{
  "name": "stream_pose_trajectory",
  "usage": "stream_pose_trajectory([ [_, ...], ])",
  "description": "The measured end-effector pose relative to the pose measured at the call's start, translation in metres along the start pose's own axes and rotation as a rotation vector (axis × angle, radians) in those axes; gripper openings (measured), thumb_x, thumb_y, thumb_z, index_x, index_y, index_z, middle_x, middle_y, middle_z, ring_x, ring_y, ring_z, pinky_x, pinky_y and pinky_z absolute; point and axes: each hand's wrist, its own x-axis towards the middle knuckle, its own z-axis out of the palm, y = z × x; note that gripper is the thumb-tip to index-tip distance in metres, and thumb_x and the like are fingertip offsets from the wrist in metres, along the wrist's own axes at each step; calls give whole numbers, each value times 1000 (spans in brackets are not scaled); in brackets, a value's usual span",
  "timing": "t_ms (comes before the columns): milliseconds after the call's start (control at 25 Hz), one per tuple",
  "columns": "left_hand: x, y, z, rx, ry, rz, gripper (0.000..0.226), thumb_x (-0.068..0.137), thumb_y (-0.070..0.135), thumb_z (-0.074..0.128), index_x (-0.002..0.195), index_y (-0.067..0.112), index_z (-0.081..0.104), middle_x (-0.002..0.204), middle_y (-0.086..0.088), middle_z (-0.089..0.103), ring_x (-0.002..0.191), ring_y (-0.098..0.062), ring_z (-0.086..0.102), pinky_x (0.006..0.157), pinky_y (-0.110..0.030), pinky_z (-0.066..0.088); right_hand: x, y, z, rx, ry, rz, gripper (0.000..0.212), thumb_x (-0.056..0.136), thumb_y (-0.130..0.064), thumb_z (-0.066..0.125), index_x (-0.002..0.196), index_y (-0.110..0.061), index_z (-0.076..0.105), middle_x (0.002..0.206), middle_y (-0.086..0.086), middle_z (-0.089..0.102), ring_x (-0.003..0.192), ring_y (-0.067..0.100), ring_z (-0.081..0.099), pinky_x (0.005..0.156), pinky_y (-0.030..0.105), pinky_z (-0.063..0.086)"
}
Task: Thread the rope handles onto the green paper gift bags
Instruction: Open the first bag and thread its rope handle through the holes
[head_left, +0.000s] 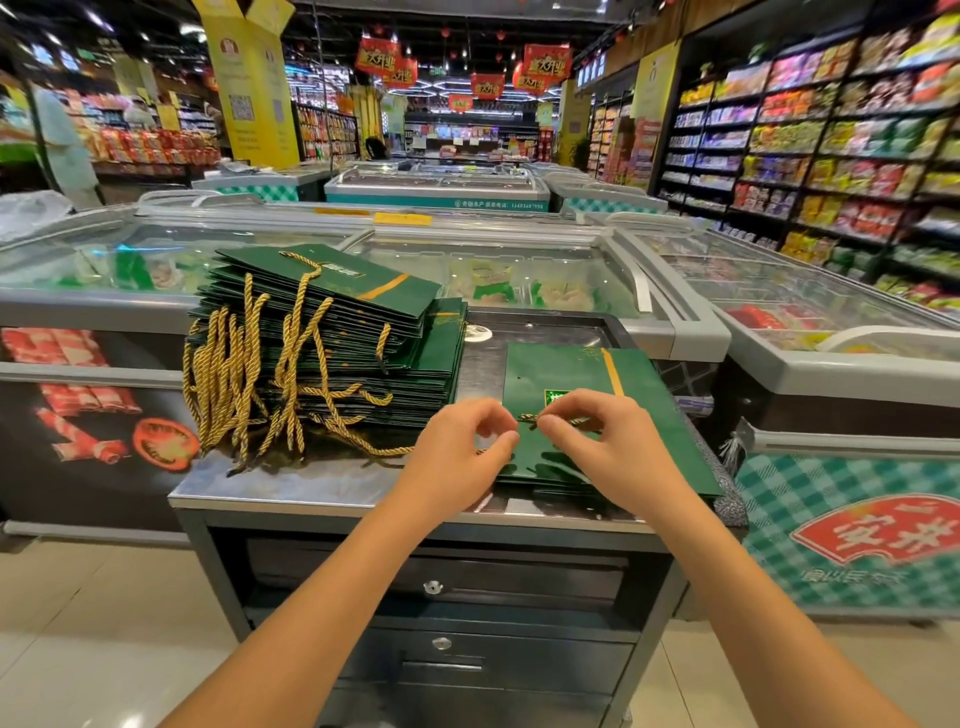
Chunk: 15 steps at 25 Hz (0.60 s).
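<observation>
Left hand (457, 447) and right hand (597, 431) each pinch a gold rope handle (527, 419) over a flat green bag (571, 379). A stack of finished bags (337, 338) sits just left on the steel counter (311, 483).

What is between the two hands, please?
In the head view, a short stretch of gold rope runs from the left hand to the right hand, over the green bag.

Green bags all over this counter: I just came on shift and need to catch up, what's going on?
A person stands at a steel counter, working on a flat green gift bag. The left hand and right hand both pinch a gold rope just above it. To the left a tall stack of bags sits with gold handles hanging over its side, apparently already done.
</observation>
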Motion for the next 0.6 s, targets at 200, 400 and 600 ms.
stream_pose_trajectory([
  [200,-1,-14,3,156,-22,-41,21,96,29,62,114,19,66,105,5,63,101,-15,56,91,-37,49,13,15,-8,-260,-179,98,10,105,-30,52,103,-20,56,80,3,65,67,18,59,64,32,47],
  [400,-2,-16,-4,235,-82,-26,28,98,34,58,121,19,64,111,5,65,107,-15,56,93,-34,49,-12,21,-12,-235,-196,81,11,106,-32,50,100,-23,53,80,5,66,65,19,55,58,31,37],
  [600,0,-17,-3,327,-108,-58,32,100,31,54,126,16,66,123,-1,61,114,-19,49,97,-32,43,-23,6,-23,-218,-210,82,9,100,-33,60,93,-27,63,88,-10,69,75,1,60,67,21,46],
])
